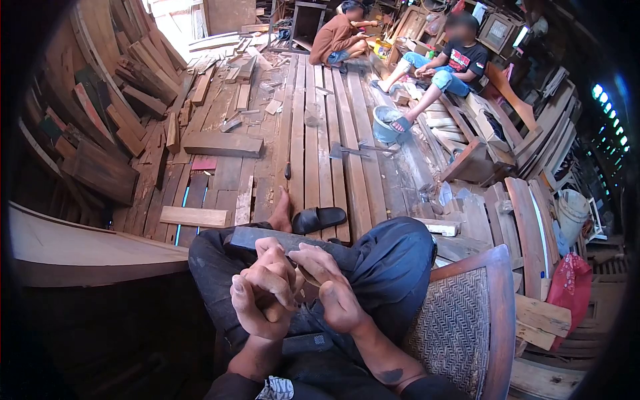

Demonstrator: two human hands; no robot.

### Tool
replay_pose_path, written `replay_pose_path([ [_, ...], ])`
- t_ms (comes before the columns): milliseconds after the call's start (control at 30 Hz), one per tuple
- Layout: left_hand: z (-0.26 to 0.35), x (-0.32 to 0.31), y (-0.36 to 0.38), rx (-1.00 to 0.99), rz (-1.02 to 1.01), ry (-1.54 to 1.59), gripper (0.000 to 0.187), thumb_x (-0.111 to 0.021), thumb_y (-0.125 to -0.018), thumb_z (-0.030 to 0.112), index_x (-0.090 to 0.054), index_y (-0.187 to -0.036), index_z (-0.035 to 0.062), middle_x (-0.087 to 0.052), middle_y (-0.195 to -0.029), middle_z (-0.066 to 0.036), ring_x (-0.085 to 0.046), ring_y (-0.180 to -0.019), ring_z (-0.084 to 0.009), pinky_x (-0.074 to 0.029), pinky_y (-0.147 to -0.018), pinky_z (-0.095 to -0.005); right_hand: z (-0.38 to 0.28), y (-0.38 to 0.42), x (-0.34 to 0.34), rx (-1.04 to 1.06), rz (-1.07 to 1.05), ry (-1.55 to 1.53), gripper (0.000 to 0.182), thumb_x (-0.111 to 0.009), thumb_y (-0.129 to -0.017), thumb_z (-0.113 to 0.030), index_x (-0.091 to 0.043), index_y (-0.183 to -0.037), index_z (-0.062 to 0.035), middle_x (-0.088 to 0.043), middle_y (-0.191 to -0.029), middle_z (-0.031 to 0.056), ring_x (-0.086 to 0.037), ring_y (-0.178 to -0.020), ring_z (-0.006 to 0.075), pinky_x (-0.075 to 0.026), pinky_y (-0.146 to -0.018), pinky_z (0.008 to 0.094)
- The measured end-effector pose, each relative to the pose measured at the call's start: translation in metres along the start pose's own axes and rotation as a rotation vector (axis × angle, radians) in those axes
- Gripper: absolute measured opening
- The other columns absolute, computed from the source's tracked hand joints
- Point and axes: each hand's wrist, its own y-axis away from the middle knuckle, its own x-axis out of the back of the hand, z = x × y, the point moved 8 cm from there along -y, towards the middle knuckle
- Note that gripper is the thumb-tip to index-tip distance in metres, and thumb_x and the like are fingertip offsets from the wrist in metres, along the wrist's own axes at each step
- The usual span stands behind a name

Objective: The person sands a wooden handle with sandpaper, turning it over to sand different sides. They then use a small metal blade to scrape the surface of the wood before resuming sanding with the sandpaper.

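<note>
Both hands are raised close together over my lap. The fingers of my left hand point(265, 291) are curled inward with the thumb out to the side, and whatever they may hold is hidden. Beside it, my right hand point(337, 293) has its fingers stretched toward the left fingertips, its thumb apart, nothing seen in it. Behind the hands a dark wooden bar point(241, 238) lies across my legs. I sit cross-legged on a chair with a woven panel point(448, 327) in a wooden frame. A black sandal point(320, 219) rests on the floor by my bare foot point(282, 212).
A hatchet point(348, 152), a dark-handled tool point(288, 171), and wood blocks point(223, 144) lie on the plank floor. Two people point(341, 35) sit further back, near a bucket point(388, 125). Boards lean at left point(100, 163) and right point(527, 227). A pale curved panel point(87, 247) stands at my left.
</note>
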Motion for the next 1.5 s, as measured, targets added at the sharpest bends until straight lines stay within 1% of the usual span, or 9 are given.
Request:
replay_pose_path([
  [267, -0.004, -0.002, 0.004, -0.003, -0.036, -0.017, 0.071, -0.017, -0.118, 0.041, -0.056, -0.065, 0.0123, -0.052, -0.054, -0.001, -0.044, -0.061, -0.0173, -0.035, -0.099, -0.0415, 0.011, 0.001, 0.001, -0.005, 0.103, 0.058, 0.047, -0.036, -0.110, -0.020, -0.065, -0.141, 0.0020, -0.065, -0.139, 0.0235, -0.059, -0.135, 0.0440, -0.037, -0.124, 0.0501],
  [467, -0.002, -0.004, 0.008, 0.011, -0.119, -0.087, 0.072, -0.022, -0.117, 0.045, -0.057, -0.064, 0.0106, -0.058, -0.060, -0.003, -0.047, -0.068, -0.0214, -0.035, -0.095, -0.0427, -0.021, -0.006, -0.007, 0.054, 0.196, -0.136, 0.046, -0.036, -0.111, -0.021, -0.066, -0.132, 0.0056, -0.067, -0.132, 0.0242, -0.063, -0.126, 0.0421, -0.042, -0.116, 0.0505],
  [667, 0.000, -0.010, 0.011, 0.006, -0.152, -0.100, 0.072, -0.023, -0.118, 0.045, -0.058, -0.066, 0.0107, -0.057, -0.061, -0.002, -0.048, -0.069, -0.0216, -0.036, -0.096, -0.0426, 0.022, -0.005, 0.001, -0.057, 0.213, 0.039, 0.045, -0.036, -0.111, -0.022, -0.066, -0.129, 0.0066, -0.069, -0.127, 0.0226, -0.064, -0.120, 0.0417, -0.044, -0.113, 0.0481],
  [833, 0.003, -0.012, 0.014, -0.029, -0.117, -0.096, 0.068, -0.026, -0.118, 0.044, -0.060, -0.070, 0.0100, -0.057, -0.061, -0.003, -0.050, -0.069, -0.0225, -0.039, -0.090, -0.0425, -0.023, -0.001, -0.004, 0.090, 0.199, -0.018, 0.048, -0.035, -0.113, -0.021, -0.062, -0.140, 0.0084, -0.060, -0.138, 0.0290, -0.058, -0.130, 0.0424, -0.043, -0.115, 0.0477],
  [967, 0.003, -0.008, 0.016, -0.050, -0.091, -0.100, 0.067, -0.027, -0.118, 0.044, -0.061, -0.072, 0.0089, -0.058, -0.064, -0.004, -0.050, -0.070, -0.0226, -0.042, -0.083, -0.0412, 0.018, 0.008, -0.004, -0.092, 0.259, 0.053, 0.052, -0.033, -0.114, -0.024, -0.059, -0.145, 0.0085, -0.058, -0.143, 0.0274, -0.054, -0.135, 0.0426, -0.038, -0.121, 0.0531],
  [1033, 0.003, -0.009, 0.014, -0.041, -0.080, -0.100, 0.067, -0.027, -0.119, 0.043, -0.061, -0.072, 0.0085, -0.059, -0.065, -0.004, -0.050, -0.070, -0.0223, -0.042, -0.081, -0.0406, -0.010, 0.004, -0.005, -0.005, 0.225, 0.062, 0.051, -0.032, -0.113, -0.021, -0.058, -0.145, 0.0084, -0.057, -0.144, 0.0275, -0.054, -0.135, 0.0425, -0.039, -0.121, 0.0501],
  [1167, 0.006, -0.013, 0.013, -0.054, -0.102, -0.090, 0.065, -0.029, -0.118, 0.042, -0.060, -0.072, 0.0085, -0.059, -0.065, -0.004, -0.051, -0.070, -0.0226, -0.043, -0.080, -0.0414, -0.029, 0.008, -0.011, 0.084, 0.255, 0.002, 0.050, -0.032, -0.113, -0.020, -0.058, -0.144, 0.0091, -0.056, -0.146, 0.0279, -0.054, -0.135, 0.0425, -0.039, -0.121, 0.0474],
  [1267, 0.006, -0.012, 0.015, -0.050, -0.075, -0.098, 0.062, -0.030, -0.117, 0.040, -0.059, -0.072, 0.0085, -0.059, -0.065, -0.004, -0.051, -0.070, -0.0230, -0.043, -0.081, -0.0418, 0.015, 0.014, -0.012, 0.013, 0.252, 0.151, 0.051, -0.032, -0.114, -0.023, -0.057, -0.145, 0.0091, -0.056, -0.147, 0.0276, -0.053, -0.135, 0.0427, -0.038, -0.121, 0.0497],
  [1500, 0.004, -0.016, 0.015, -0.068, -0.111, -0.101, 0.061, -0.029, -0.117, 0.039, -0.059, -0.073, 0.0087, -0.058, -0.063, -0.004, -0.052, -0.072, -0.0227, -0.042, -0.085, -0.0420, -0.028, 0.009, -0.010, 0.082, 0.291, -0.017, 0.050, -0.033, -0.112, -0.020, -0.058, -0.144, 0.0087, -0.057, -0.144, 0.0263, -0.053, -0.136, 0.0402, -0.039, -0.120, 0.0457],
])
